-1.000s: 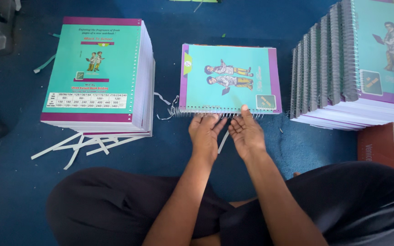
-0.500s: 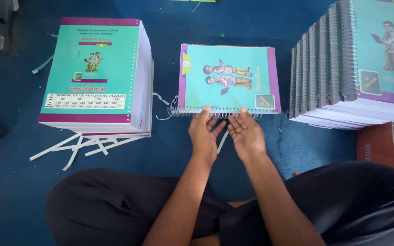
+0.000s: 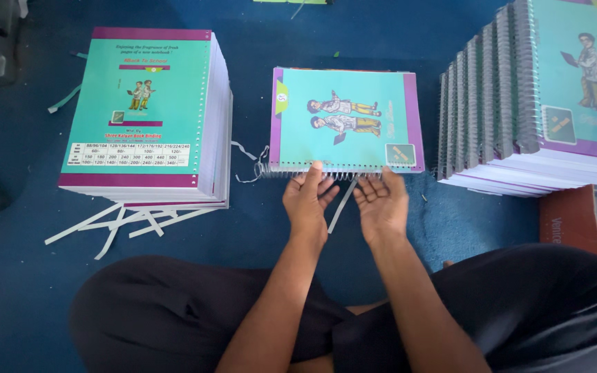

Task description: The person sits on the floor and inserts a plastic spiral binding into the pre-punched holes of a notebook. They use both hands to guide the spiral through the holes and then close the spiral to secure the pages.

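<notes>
Both hands meet at the near edge of a single notebook. The left hand [image 3: 307, 200] has its fingers bent up against the wire coil [image 3: 312, 170] that runs along that edge, the fingertips pressing on the coil and the punched margin. The right hand [image 3: 381, 204] lies palm up and loosely open just beside it, its fingertips touching the coil further right; it grips nothing that I can make out. A thin white paper strip [image 3: 342, 206] lies on the floor between the two hands.

The notebook [image 3: 343, 117] lies flat on the blue floor [image 3: 8, 276], straight ahead of the seated person, its turquoise cover framed in purple and showing two drawn children. A loose tail of wire curls out from its left corner.

To the left stands a tall stack of unbound books [image 3: 148, 114] with a turquoise cover on top, and white paper trimmings [image 3: 122, 224] poke out from under it. To the right, a stepped pile of spiral-bound notebooks [image 3: 540, 97] leans in rows, well apart from the hands. A reddish-brown book [image 3: 568, 220] lies below that pile. The person's dark-trousered crossed legs [image 3: 174, 311] fill the foreground.
</notes>
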